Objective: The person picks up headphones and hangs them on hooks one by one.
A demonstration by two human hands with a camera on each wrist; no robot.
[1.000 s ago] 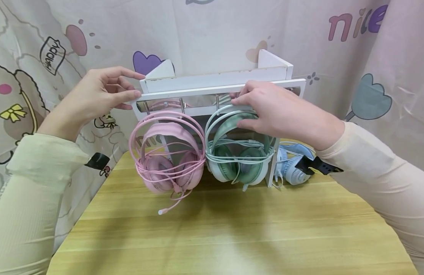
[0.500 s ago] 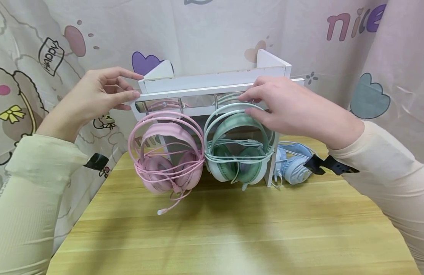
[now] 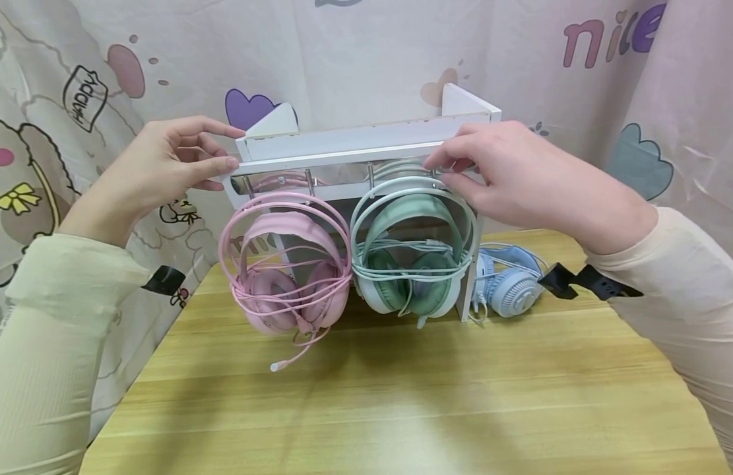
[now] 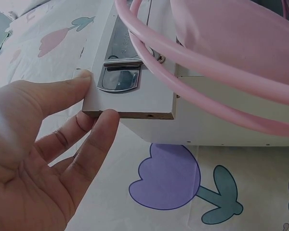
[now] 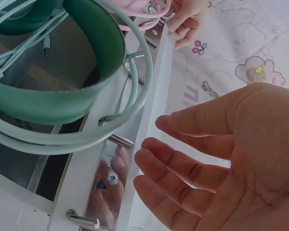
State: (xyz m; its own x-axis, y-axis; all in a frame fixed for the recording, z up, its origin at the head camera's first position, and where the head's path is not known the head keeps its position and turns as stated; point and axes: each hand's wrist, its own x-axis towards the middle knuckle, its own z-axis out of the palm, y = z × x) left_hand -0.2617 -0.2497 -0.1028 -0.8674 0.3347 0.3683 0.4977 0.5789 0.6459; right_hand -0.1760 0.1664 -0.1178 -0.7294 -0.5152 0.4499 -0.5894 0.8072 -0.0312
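The pink headset [image 3: 286, 264] and green headset [image 3: 414, 254] are already hung on the white rack [image 3: 366, 142], its left end pinched by the left hand [image 3: 158, 168], the loosely spread right hand [image 3: 520, 175] held empty, while the blue headset [image 3: 511, 284] is left on the table [image 3: 402, 396].

Wooden table [image 3: 402, 396]; white rack [image 3: 366, 142]; blue headset [image 3: 511, 287]

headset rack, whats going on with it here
A person has both hands at a white rack on a wooden table. The left hand pinches its left end; the right hand hovers open by the right end. Pink headphones and green headphones hang from its hooks; blue headphones lie behind.
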